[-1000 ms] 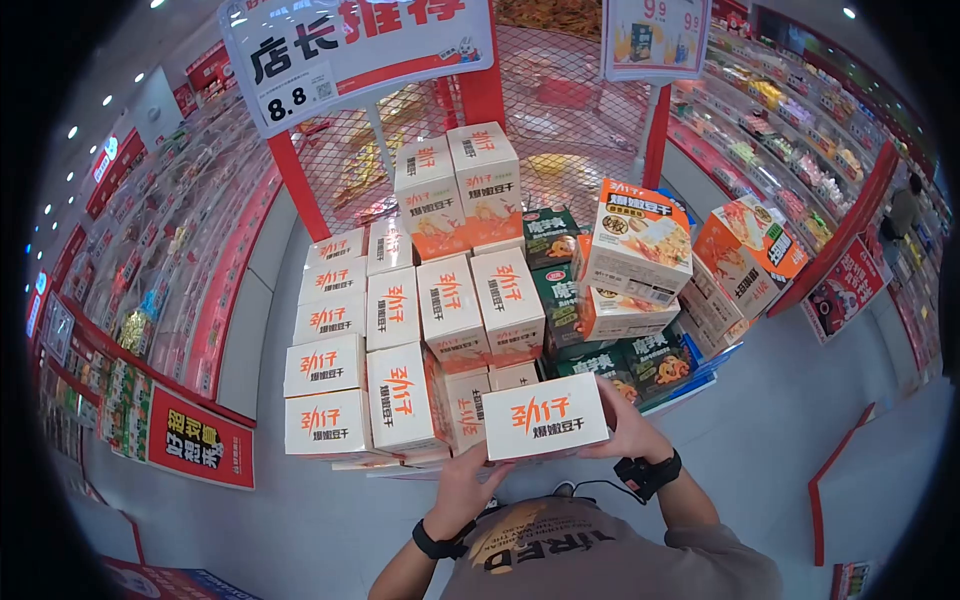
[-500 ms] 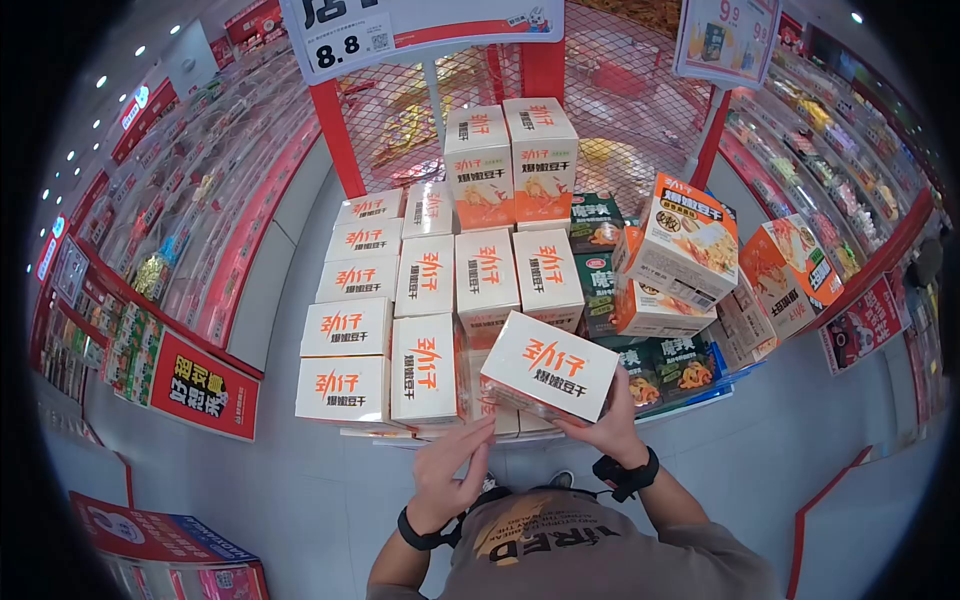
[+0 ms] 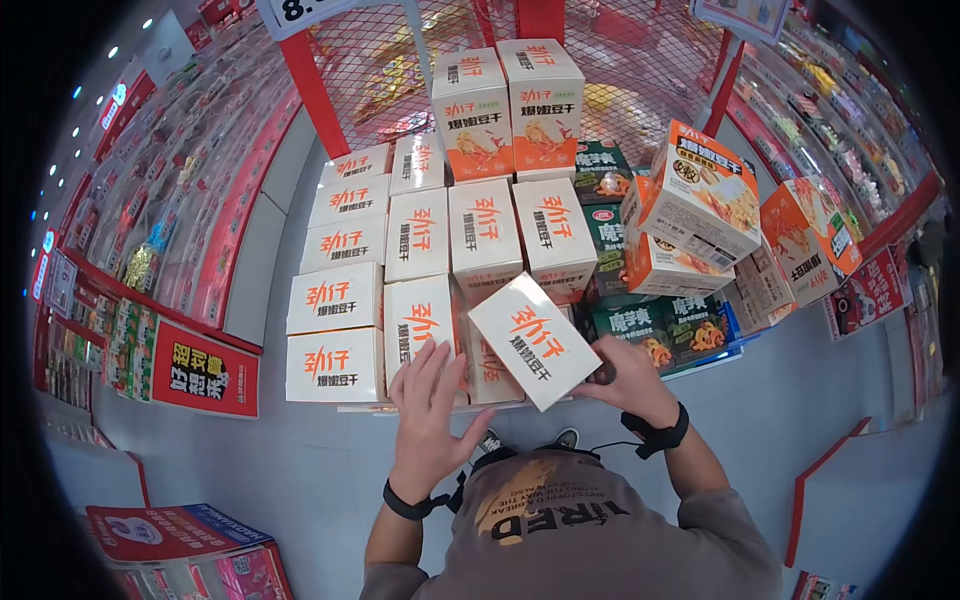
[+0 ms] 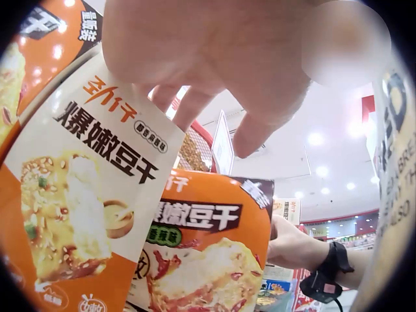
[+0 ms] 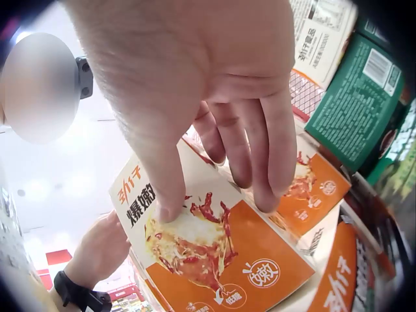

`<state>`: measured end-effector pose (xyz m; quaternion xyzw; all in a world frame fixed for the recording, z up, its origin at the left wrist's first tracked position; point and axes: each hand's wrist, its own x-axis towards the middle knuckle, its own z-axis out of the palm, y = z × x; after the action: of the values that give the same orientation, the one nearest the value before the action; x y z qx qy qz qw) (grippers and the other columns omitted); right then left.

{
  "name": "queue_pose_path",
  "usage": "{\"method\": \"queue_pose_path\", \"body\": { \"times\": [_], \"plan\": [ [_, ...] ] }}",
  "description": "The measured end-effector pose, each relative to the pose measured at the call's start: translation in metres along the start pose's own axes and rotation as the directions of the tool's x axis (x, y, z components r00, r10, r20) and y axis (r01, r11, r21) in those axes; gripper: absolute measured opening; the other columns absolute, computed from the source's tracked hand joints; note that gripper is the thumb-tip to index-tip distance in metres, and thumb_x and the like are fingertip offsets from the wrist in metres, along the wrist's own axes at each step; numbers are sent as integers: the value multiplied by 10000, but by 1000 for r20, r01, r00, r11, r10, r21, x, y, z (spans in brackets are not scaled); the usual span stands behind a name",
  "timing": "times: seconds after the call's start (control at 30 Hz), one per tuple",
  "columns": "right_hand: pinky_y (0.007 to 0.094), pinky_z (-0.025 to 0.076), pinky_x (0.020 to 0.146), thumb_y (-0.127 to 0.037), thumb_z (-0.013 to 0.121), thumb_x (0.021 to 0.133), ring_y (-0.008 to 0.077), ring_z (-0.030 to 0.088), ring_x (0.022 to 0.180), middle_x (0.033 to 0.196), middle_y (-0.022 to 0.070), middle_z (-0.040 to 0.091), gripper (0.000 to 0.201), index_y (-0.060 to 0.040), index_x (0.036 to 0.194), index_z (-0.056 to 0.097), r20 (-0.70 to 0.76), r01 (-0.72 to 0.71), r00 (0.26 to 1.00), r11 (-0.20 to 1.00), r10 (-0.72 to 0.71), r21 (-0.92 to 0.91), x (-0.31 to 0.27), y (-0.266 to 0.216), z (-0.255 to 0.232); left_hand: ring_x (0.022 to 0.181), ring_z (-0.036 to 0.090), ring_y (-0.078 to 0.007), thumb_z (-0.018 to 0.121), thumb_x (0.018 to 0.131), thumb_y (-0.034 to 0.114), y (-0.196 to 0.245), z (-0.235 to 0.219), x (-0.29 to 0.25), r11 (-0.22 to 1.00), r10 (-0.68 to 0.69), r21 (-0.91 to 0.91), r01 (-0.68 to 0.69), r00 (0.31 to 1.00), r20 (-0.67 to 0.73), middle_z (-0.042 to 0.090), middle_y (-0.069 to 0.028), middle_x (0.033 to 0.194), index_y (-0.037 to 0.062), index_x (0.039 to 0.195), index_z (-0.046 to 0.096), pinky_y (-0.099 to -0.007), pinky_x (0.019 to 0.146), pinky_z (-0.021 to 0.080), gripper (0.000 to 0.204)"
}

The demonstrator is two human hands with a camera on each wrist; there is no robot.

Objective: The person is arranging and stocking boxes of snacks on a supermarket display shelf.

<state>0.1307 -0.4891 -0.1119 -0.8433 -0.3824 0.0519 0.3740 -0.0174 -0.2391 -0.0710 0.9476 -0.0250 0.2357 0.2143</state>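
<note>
The right hand [image 3: 628, 380] grips a white box [image 3: 535, 340] by its near right end, the thumb pressed on the printed panel and the fingers round the other side. The box sits askew at the front of the stack [image 3: 335, 365], its top lettering slanting toward the person (whether it bears on the boxes beneath, I cannot tell). The left hand [image 3: 428, 425] grasps nothing; its fingers reach, loosely extended, over the near edge of a neighbouring box [image 3: 420, 310], though contact is unclear. Two boxes [image 3: 510, 115] stand upright at the back, before a red mesh [image 3: 620, 60]. To the right lie green packs [image 3: 690, 335], with orange-and-white boxes [image 3: 705, 190] piled at angles near them. Both wrists wear black bands [image 3: 408, 502].
</note>
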Motion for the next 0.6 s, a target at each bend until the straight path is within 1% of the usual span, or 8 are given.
{"method": "queue_pose_path", "body": {
  "times": [0.03, 0.13, 0.27, 0.3, 0.4, 0.43, 0.53, 0.6],
  "plan": [
    [311, 513, 590, -316, 870, 661, 222, 646, 647, 755, 90, 601, 503, -8, 933, 578, -48, 75, 996, 995, -72, 61, 5, -3, 7, 1343, 375, -349, 799, 706, 287, 2, 1, 2, 1000, -5, 6, 5, 1000, 17, 439, -176, 1423, 11, 1331, 504, -470, 1093, 240, 744],
    [377, 537, 612, -386, 816, 716, 317, 665, 721, 814, 134, 625, 525, -7, 953, 540, 2, 183, 983, 982, -184, 46, 13, -16, 28, 1350, 342, -358, 807, 687, 421, 5, -2, 6, 999, -32, -25, 34, 997, 68, 408, -173, 1445, 52, 1360, 488, -479, 1080, 209, 832],
    [414, 536, 632, -370, 759, 782, 377, 649, 758, 887, 190, 613, 532, 13, 1039, 496, -75, 145, 987, 988, -142, 49, 21, -24, 65, 1337, 341, -369, 803, 676, 480, 8, -1, 8, 988, 13, 148, -38, 987, 163, 373, -178, 1472, 172, 1377, 503, -492, 1061, 203, 822],
    [428, 532, 673, -351, 736, 807, 398, 637, 808, 913, 203, 601, 520, 19, 1066, 480, -51, 143, 989, 985, -138, 98, 25, -28, 61, 1338, 343, -359, 787, 732, 376, 11, 0, 9, 980, -42, 198, 4, 982, 186, 374, -170, 1479, 251, 1352, 535, -493, 1058, 199, 681],
    [444, 518, 718, -336, 728, 816, 410, 623, 852, 906, 202, 593, 515, 3, 1101, 465, -11, 193, 981, 972, -193, 137, 20, -20, 54, 1341, 342, -350, 757, 780, 249, 3, 13, 4, 971, -23, 239, -3, 994, 107, 390, -152, 1474, 244, 1333, 556, -488, 1059, 198, 588],
    [421, 513, 750, -260, 722, 835, 365, 628, 858, 933, 188, 603, 390, -7, 1049, 516, 6, 208, 977, 958, -213, 198, 17, -16, 41, 1358, 334, -327, 762, 743, 123, 5, 15, 4, 973, -8, 229, -6, 998, 60, 401, -128, 1481, 190, 1318, 567, -462, 1070, 204, 610],
    [377, 510, 768, -172, 708, 841, 316, 631, 856, 972, 176, 620, 245, -4, 956, 571, -397, 282, 898, 941, -189, 189, 12, -24, -30, 1356, 338, -325, 767, 738, 124, 6, 17, 3, 970, -8, 245, -4, 999, 46, 414, -128, 1473, 183, 1299, 583, -462, 1072, 204, 593],
    [336, 502, 787, -101, 686, 840, 290, 634, 866, 997, 164, 634, 151, 11, 896, 602, -784, 124, 614, 992, -86, -11, 11, -26, -75, 1355, 335, -335, 768, 728, 104, 8, 16, 4, 973, -19, 231, 6, 999, 51, 420, -138, 1466, 171, 1289, 591, -468, 1076, 200, 592]
  ]
}}
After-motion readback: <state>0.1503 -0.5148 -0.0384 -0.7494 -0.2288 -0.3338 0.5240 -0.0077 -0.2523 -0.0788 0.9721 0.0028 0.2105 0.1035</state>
